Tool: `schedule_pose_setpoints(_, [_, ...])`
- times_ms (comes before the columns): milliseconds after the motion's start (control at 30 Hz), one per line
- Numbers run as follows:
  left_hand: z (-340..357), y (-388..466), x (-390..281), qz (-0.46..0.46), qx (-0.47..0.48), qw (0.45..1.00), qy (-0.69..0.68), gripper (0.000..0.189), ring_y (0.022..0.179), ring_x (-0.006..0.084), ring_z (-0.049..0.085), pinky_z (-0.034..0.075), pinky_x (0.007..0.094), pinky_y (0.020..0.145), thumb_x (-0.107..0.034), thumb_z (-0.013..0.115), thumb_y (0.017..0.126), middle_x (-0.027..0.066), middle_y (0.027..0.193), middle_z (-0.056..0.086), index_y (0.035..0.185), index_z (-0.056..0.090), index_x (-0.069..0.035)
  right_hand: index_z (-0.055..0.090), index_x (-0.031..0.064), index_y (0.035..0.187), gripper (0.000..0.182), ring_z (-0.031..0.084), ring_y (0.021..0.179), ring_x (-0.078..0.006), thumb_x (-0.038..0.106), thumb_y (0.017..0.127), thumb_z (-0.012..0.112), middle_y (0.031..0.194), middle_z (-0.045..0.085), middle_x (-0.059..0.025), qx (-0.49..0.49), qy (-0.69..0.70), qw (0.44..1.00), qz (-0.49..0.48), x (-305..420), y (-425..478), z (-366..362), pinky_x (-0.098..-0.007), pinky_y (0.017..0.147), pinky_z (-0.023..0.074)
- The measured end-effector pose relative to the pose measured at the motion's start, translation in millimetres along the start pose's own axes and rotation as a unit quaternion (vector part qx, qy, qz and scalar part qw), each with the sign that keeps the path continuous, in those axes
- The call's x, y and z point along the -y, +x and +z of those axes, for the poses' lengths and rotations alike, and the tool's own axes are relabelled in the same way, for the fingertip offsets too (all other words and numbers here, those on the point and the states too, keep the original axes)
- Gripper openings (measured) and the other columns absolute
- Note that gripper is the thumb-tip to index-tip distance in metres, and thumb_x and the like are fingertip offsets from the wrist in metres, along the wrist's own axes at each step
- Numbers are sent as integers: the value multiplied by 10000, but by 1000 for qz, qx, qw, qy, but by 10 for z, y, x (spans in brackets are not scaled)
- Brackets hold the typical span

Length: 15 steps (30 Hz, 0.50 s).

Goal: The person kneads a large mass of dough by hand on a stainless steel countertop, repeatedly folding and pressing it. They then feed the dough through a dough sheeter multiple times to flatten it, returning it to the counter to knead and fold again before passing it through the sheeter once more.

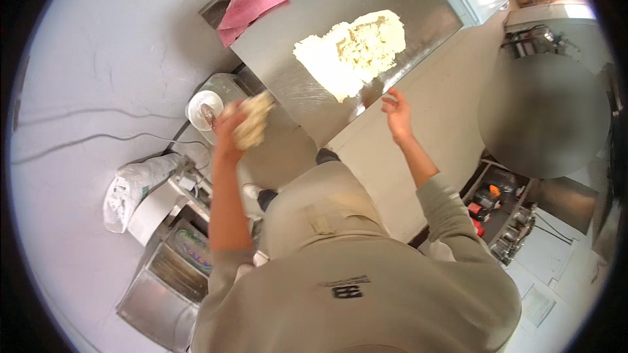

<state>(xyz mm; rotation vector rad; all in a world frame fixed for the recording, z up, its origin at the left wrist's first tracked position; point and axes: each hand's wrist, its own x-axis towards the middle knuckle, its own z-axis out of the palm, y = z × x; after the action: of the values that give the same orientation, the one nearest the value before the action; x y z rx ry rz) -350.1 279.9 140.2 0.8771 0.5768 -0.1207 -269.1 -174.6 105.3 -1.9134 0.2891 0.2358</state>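
Note:
My left hand (229,130) grips a pale lump of dough (254,118), blurred by motion, in front of the near left edge of a stainless steel table (289,90). A white round tub (198,108) with a handle in it stands just beyond that hand. Off the table's right edge, my right hand (398,113) hangs in the air with fingers parted and nothing in them. On the steel top lies a wide, crumbly patch of pale dough (373,41), brightly lit at its left part.
A pink cloth (255,5) lies at the table's far left corner. Cables (113,138) run along the wall near a white sack (130,189). Metal cabinets (162,299) stand at lower left. Bottles (478,211) sit in a tray at right. A blurred disc covers part of the right side.

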Motion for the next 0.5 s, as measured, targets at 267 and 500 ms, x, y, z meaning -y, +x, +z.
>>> schedule_pose_setpoints(267, [1796,1887,1069,213,18,907,363,294,893,193,648,534,336,778,-125,772,828,99,1044,689,1090,700,-12,508,14,1443,520,591,1274,-221,-53,929,544,1461,526,-98,-22,69,994,85,-106,181,-814,-343,962,525])
schedule_pose_setpoints(500, [2187,1935,1627,400,-11,681,613,486,1202,395,510,439,492,1012,-148,760,758,176,1261,550,1193,575,-36,501,21,1447,513,584,1282,-199,-63,942,533,1446,535,-96,-15,15,999,31,-370,287,-978,-313,939,516])
